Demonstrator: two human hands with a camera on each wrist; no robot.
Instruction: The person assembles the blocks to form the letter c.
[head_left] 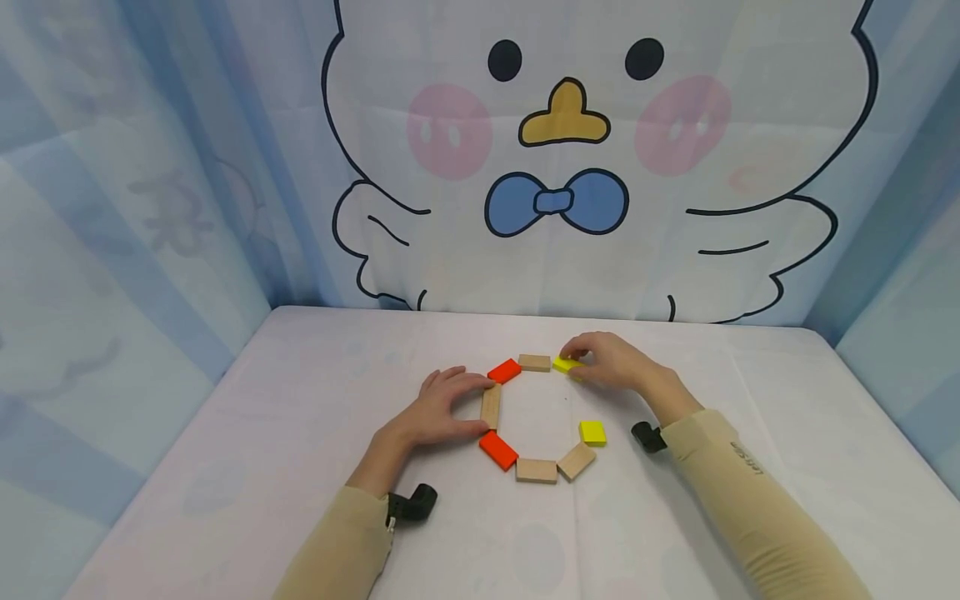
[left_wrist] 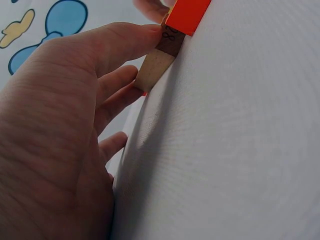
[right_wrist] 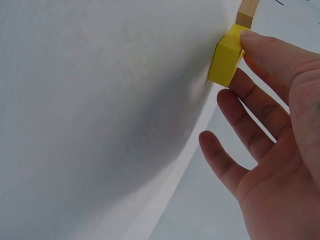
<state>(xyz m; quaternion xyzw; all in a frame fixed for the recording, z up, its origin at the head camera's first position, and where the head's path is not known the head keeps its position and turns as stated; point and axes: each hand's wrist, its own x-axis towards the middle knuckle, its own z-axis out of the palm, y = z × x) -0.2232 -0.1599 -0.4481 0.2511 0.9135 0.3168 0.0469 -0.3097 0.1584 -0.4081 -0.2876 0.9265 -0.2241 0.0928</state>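
Flat blocks lie in a ring on the white table. My left hand (head_left: 438, 408) spans the long side of a plain wooden block (head_left: 491, 408) at the ring's left, thumb at its near end and fingers at its far end. Red blocks sit at both ends of it, one farther back (head_left: 504, 372) and one nearer (head_left: 498, 450). At the back right, my right hand (head_left: 611, 360) pinches a yellow block (right_wrist: 227, 57) between thumb and fingers. That block is angled beside the back wooden block (head_left: 535, 363); its right part is partly covered by fingers.
A second yellow block (head_left: 592, 433) lies at the ring's right, with a gap between it and the right hand's block. Two wooden blocks, one slanted (head_left: 577, 462) and one level (head_left: 536, 472), form the near side. A printed curtain (head_left: 555, 275) hangs behind the table (head_left: 300, 467).
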